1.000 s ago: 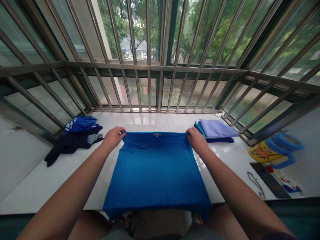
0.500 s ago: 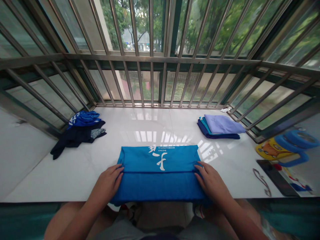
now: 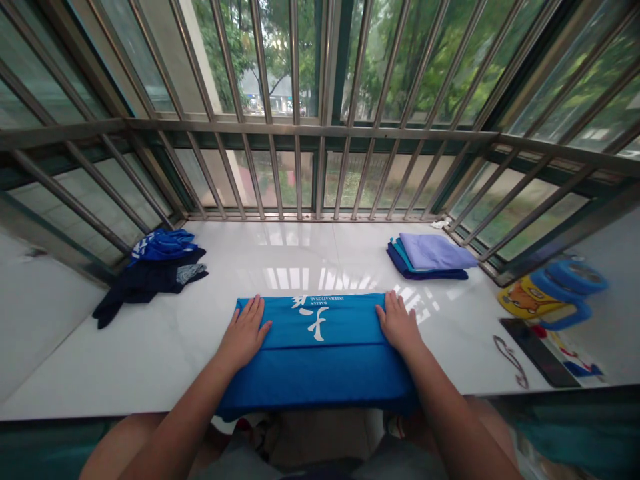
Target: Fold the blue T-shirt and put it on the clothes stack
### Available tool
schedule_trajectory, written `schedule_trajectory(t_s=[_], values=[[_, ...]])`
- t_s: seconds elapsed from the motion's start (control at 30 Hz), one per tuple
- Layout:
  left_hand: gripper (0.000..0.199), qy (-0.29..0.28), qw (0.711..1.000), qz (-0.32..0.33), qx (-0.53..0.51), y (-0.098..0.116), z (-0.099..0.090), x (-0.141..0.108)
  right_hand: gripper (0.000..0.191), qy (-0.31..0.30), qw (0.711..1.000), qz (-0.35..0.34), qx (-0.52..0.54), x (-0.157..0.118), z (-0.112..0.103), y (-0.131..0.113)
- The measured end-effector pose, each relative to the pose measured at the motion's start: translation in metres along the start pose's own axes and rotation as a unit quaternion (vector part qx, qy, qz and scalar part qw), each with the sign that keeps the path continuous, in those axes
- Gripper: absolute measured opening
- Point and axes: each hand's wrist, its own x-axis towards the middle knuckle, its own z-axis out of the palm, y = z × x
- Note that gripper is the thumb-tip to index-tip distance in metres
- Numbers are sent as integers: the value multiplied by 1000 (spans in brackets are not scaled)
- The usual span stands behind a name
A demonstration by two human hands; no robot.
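A blue shirt (image 3: pixel 320 377) with white lettering lies partly folded at the front edge of the white ledge, its lower part hanging slightly over. A fold line runs across it from side to side. My left hand (image 3: pixel 246 330) rests on the shirt's far left corner, fingers stretched out flat. On the far right corner lies my right hand (image 3: pixel 399 321), palm down with its fingers extended. Neither hand grips the cloth.
Crumpled dark clothes (image 3: pixel 150 275) with a bright blue garment (image 3: pixel 165 245) lie at the left. Folded clothes (image 3: pixel 435 252) sit at the back right. Farther right are a yellow and blue cup (image 3: pixel 537 293), a phone (image 3: pixel 540 353) and a cord (image 3: pixel 511 360). Metal bars stand behind.
Both hands have moved forward from the shirt's side edges onto its far corners, and their fingers have flattened out. The view has shifted slightly.
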Motion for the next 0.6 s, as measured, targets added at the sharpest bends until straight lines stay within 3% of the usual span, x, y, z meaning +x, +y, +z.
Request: schedule_trajectory(t_s=[0.07,0.13,0.2,0.27,0.37,0.43,0.53,0.6], values=[[63,-11,1000,-18,-10,-12,-4,6,65,16,1000,-7,7,11,-7,13],[60,-21,999,-37,-13,-24,-14,19,61,33,995,-88,21,21,-16,19],[59,-35,999,-34,-14,-36,-29,37,59,13,982,-184,31,30,-27,18],[58,-73,997,-1,-27,-49,-46,58,59,-30,970,-238,27,39,-37,15],[38,-128,989,40,-59,-63,-66,84,54,-69,966,-248,15,53,-48,11],[20,-135,987,46,-73,-68,-74,94,40,-82,965,-248,11,62,-53,10],[15,-121,988,43,-91,-72,-80,100,18,-78,965,-252,12,72,-62,9],[17,-105,989,34,-100,-72,-85,102,15,-50,966,-251,20,75,-71,7]])
